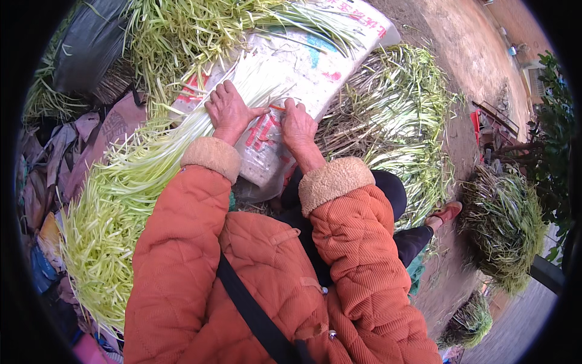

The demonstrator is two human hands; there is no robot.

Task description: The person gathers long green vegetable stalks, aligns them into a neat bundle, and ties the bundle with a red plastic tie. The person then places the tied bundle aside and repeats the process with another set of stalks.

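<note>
A large bunch of long leafy stalks, with white ends and yellow-green leaves, lies to my left and reaches under my left hand. The fingers of that hand curl over the white ends, its thumb stretched toward my right hand. My right hand is closed in a pinch beside the thumb. A thin orange strip shows between the hands; what the right fingers hold is too small to make out. Beneath both hands lies a white woven sack with red printing. More stalks with white ends lie on it beyond my hands.
Heaped leafy stalks stand at the far left beside a dark plastic sheet. A pile of drier stalks and trimmings lies to my right. Farther right are a bundled heap and a shoe on the ground.
</note>
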